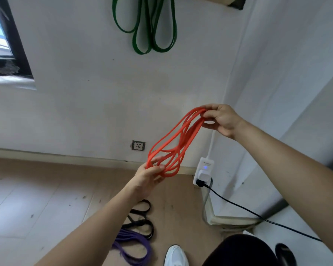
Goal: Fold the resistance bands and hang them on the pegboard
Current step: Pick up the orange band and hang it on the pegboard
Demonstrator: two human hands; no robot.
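Note:
A thin orange resistance band [173, 139] is gathered into several loops and held stretched in the air in front of the wall. My right hand [222, 120] pinches its upper end, and my left hand [149, 178] grips its lower end. A green resistance band [152, 27] hangs folded in loops high on the white wall; its hook or peg is cut off by the top edge. On the floor below my left arm lie a black band [140, 217] and a purple band [133, 246].
A wall socket [138, 145] sits low on the wall. A white power adapter [204, 172] with a black cable [258, 215] is in the corner. A window [4, 41] is at the left. My white shoe [175, 255] stands near the purple band.

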